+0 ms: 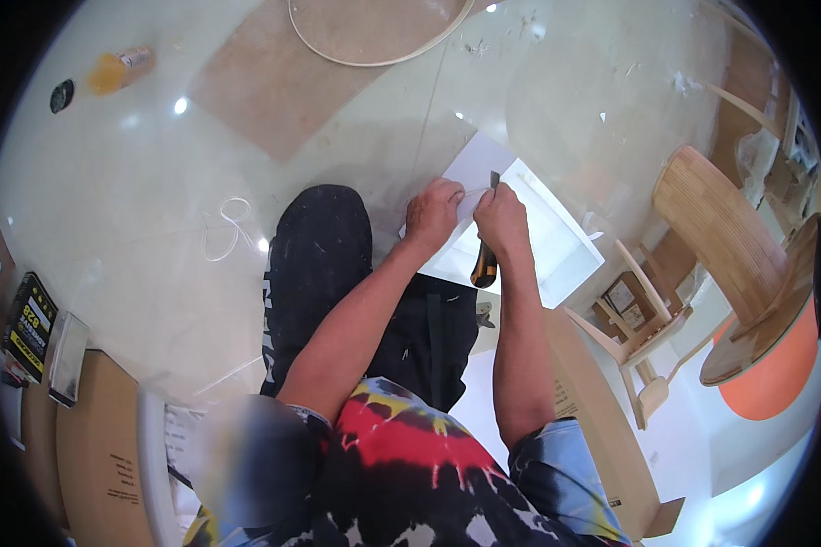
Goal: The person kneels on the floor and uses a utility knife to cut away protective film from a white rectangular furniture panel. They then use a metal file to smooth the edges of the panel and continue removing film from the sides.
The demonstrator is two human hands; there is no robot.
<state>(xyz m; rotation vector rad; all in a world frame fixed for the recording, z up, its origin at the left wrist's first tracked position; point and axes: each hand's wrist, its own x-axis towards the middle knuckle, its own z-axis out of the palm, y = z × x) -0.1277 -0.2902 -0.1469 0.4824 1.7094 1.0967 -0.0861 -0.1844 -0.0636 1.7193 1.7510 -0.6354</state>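
Two hands meet just right of the picture's middle, over a white flat panel [556, 232] lying on the floor. The right hand [502, 219] is clamped on a utility knife [485, 264] with a black and orange handle, blade tip pointing to 12 o'clock. The left hand [431, 211], at the knife's 9 o'clock, pinches a thin white strip [473, 190] that runs across to the blade.

At 4 o'clock from the hands a long brown cardboard box [593, 401] slants toward the lower edge, with small dark print on its side. More brown cardboard [100, 456] with a little dark print lies at 8 o'clock, and beside it a black package with yellow lettering [29, 324] near the left rim. A yellow bottle [119, 69] with a pale label lies at 10 o'clock, next to a small dark round lid [61, 95].

Glossy pale floor [155, 182] spreads all round, with a tan rectangular patch [274, 82] and a white hoop [374, 46] at 12 o'clock, and a loose white cord [233, 223] at 9 o'clock. Wooden chairs [702, 228] and an orange round tabletop [766, 365] stand at 3 o'clock.
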